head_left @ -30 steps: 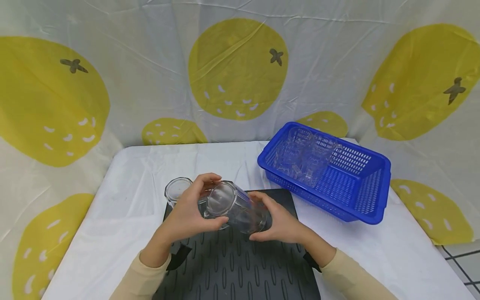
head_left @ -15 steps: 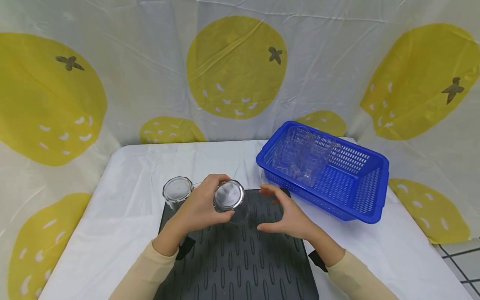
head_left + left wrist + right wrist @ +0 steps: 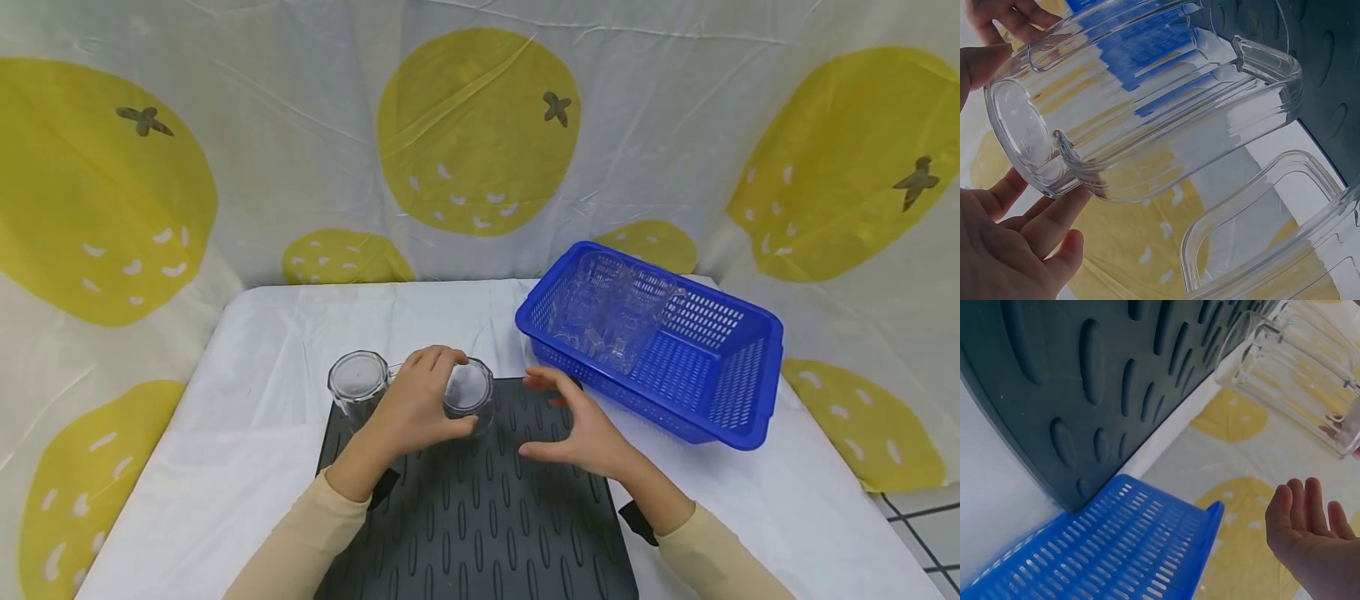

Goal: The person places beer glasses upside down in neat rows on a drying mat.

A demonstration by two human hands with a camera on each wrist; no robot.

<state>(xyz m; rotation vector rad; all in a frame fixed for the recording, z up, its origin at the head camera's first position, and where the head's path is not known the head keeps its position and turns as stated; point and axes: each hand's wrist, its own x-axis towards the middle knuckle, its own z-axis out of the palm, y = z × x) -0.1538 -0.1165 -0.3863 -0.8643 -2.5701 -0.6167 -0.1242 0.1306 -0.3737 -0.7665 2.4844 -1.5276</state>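
At the back of one black mat [image 3: 487,533], a clear glass mug [image 3: 468,386] stands inverted, long axis upright, mouth down and base up. The left hand [image 3: 420,400] grasps it about the base, thumb on the near side. The right hand [image 3: 581,425] is free, fingers loosely bent, apart from the glass. Just left stands a second mug [image 3: 358,377], also base up, hemming that side. One blue basket [image 3: 652,404] sits behind to the right, holding clear glassware [image 3: 615,317], too overlapped for me to count.
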